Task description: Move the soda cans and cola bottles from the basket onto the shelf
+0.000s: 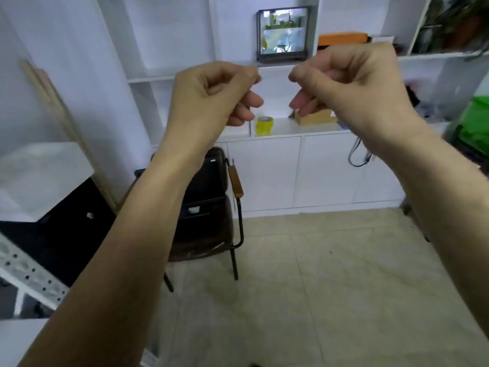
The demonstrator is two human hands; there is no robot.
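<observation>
- Soda cans, cola bottles and their basket are nowhere in view; finding the basket is likely the first job.
- Left hand [211,94] and right hand [344,83] hover raised, each grip curled on nothing.
- Below: tiled floor [330,287], dark chair [206,207].
- Beyond: white shelf [291,128] with yellow tape [264,125].

The shelf [238,133] and its cabinet doors [264,173] are plain white, with a yellow tape roll [264,125] and a tan wooden box [316,118] on it. Far right lie an orange case [342,38] and a bright green bag [475,125]. The near floor [330,287] is pale beige tile; the chair [203,207] is dark brown with black legs.
</observation>
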